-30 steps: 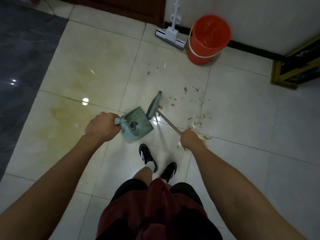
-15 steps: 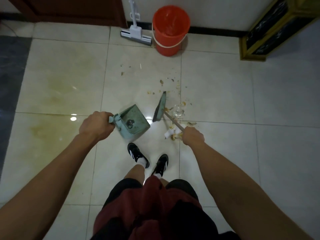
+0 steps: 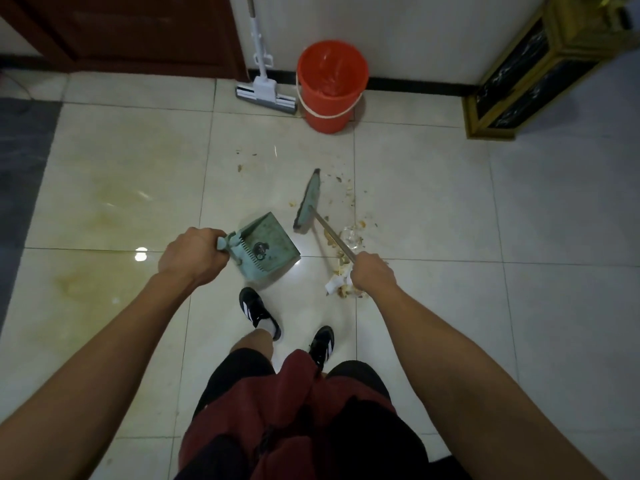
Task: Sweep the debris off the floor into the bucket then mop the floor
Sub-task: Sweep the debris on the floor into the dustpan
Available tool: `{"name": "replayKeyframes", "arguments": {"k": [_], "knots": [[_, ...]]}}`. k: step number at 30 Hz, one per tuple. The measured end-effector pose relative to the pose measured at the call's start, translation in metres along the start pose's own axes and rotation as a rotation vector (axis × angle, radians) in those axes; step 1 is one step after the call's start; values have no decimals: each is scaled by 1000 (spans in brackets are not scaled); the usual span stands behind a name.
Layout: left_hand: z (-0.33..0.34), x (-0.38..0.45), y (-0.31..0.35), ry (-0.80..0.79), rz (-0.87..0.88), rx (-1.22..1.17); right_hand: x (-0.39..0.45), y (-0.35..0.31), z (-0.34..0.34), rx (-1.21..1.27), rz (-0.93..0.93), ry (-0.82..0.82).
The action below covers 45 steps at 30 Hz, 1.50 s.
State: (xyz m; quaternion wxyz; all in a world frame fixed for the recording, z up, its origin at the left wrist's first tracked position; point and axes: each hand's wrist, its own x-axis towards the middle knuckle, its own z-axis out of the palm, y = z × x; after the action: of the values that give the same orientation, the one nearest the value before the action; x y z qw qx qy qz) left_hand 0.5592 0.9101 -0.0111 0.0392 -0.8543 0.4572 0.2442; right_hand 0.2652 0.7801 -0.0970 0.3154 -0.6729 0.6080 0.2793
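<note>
Head view: ribbed green dustpan (image 3: 268,249), glossy tiles (image 3: 426,216), crumbly debris (image 3: 343,261).

I see an orange-red bucket (image 3: 331,85), a white mop (image 3: 266,91), a dull green dustpan (image 3: 268,247) and broom (image 3: 309,201), cream floor (image 3: 450,209) tiles stained yellow, black shoes (image 3: 258,311) striped white.

- Bare floor (image 3: 433,174) lies between broom head (image 3: 308,202) and far bucket (image 3: 330,84); debris (image 3: 346,188) scattered there
- Mop (image 3: 266,93) stands just left of bucket; cabinet (image 3: 519,74) far right; dustpan (image 3: 268,249) near left
</note>
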Motion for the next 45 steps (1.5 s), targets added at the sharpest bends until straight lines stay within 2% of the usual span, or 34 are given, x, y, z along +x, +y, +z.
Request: {"name": "replayKeyframes", "arguments": {"k": [12, 23, 31, 38, 45], "knots": [[-68, 72, -125, -32, -143, -213, 61, -176, -31, -84, -73, 46], [-117, 147, -192, -7, -206, -218, 129, -294, -57, -111, -193, 45], [-148, 228, -186, 14, -266, -191, 206, -344, -102, -120, -278, -13], [-171, 284, -161, -33, -317, -193, 258, -383, -150, -97, -255, -95], [-179, 308, -140, -70, -307, -154, 269, -370, -167, -175, -212, -112]]}}
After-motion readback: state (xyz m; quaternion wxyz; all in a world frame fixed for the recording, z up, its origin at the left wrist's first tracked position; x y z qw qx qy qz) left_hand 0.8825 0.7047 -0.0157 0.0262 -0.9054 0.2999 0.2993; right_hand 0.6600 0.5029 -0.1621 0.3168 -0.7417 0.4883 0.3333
